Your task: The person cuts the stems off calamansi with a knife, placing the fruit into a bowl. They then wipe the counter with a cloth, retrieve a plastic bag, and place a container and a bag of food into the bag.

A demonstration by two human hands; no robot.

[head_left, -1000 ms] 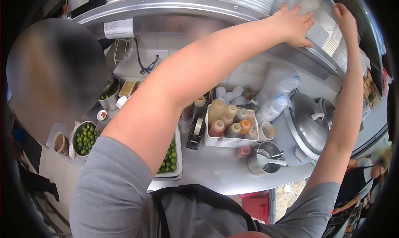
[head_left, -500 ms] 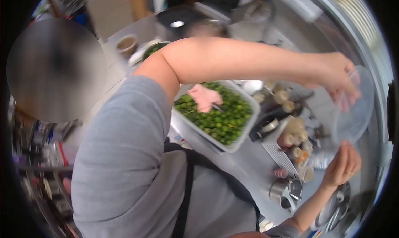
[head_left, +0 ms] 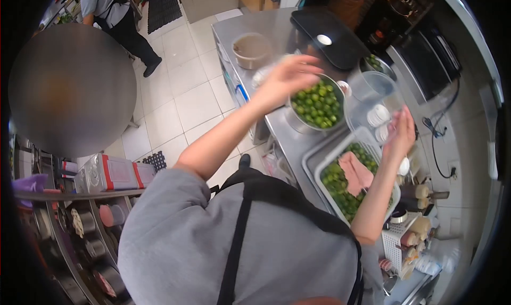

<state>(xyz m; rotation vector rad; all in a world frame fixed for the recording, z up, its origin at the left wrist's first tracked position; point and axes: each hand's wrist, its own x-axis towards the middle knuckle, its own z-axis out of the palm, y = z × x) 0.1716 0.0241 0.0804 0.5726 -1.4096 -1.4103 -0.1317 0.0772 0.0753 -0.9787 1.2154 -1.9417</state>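
My right hand (head_left: 402, 134) holds a clear round plastic container (head_left: 367, 100) by its side, above the counter. My left hand (head_left: 287, 81) is slightly blurred, with its fingers apart and nothing in them, at the upper left edge of a metal pot (head_left: 303, 125) of small green fruits (head_left: 318, 105). Below the clear container sits a white plastic basket (head_left: 326, 190) of green fruits, partly hidden by my right forearm. On these fruits lies a pink cloth or glove (head_left: 355, 173); which one I cannot tell.
A brown-filled tub (head_left: 252, 50) and a black tray (head_left: 332, 38) stand on the metal counter (head_left: 285, 132). Bottles in a white crate (head_left: 394, 246) are at the lower right. Shelves with pans (head_left: 88, 225) line the left. Another person (head_left: 120, 20) is at the upper left.
My left hand has let go of the clear container and swung left toward the pot. My right hand now holds the container, farther left. The view has turned, showing more floor and the pot.
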